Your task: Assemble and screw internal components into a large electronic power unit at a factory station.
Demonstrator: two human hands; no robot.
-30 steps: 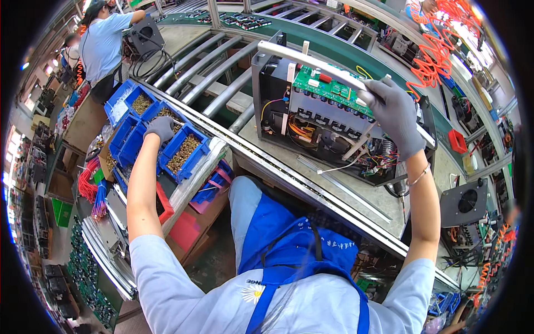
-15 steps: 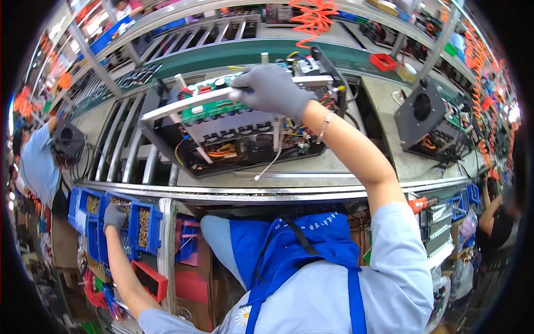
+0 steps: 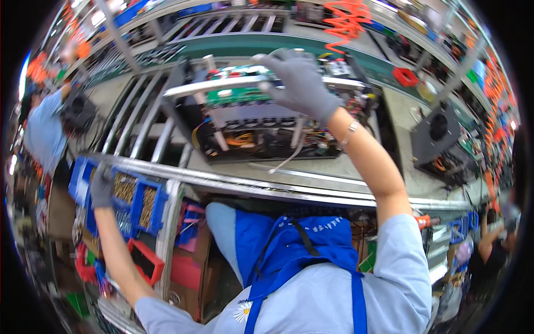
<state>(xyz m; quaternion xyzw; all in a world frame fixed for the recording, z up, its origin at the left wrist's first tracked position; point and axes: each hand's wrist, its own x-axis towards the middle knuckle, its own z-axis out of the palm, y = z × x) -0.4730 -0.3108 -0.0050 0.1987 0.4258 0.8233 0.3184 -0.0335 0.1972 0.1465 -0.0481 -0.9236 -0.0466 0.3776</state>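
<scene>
My right hand [image 3: 303,83], in a grey glove, rests at a pale metal bar [image 3: 222,86] that runs across the top of an open dark equipment case [image 3: 189,106]. Its thumb lies against the bar, and the fingers are spread above and apart from the thumb. Behind and below the bar sit a green circuit board [image 3: 236,96] and bundles of coloured wires [image 3: 245,139]. At the left, my gloved left hand [image 3: 102,186] is over the blue parts bins [image 3: 158,220]. Motion smears its fingers, so whether it holds anything is unclear. Small brass-coloured fasteners [image 3: 148,206] fill the bins beside it.
Metal rollers [image 3: 144,131] lie left of the case. A second dark case with a fan [image 3: 439,125] stands at the right. Orange coiled hoses [image 3: 347,22] hang overhead. A red bin [image 3: 147,261] sits below the blue ones. A co-worker [image 3: 44,131] is at the far left.
My left hand has moved up and leftward across the bins. My right hand's fingers have loosened and spread from around the bar. The whole view has shifted slightly.
</scene>
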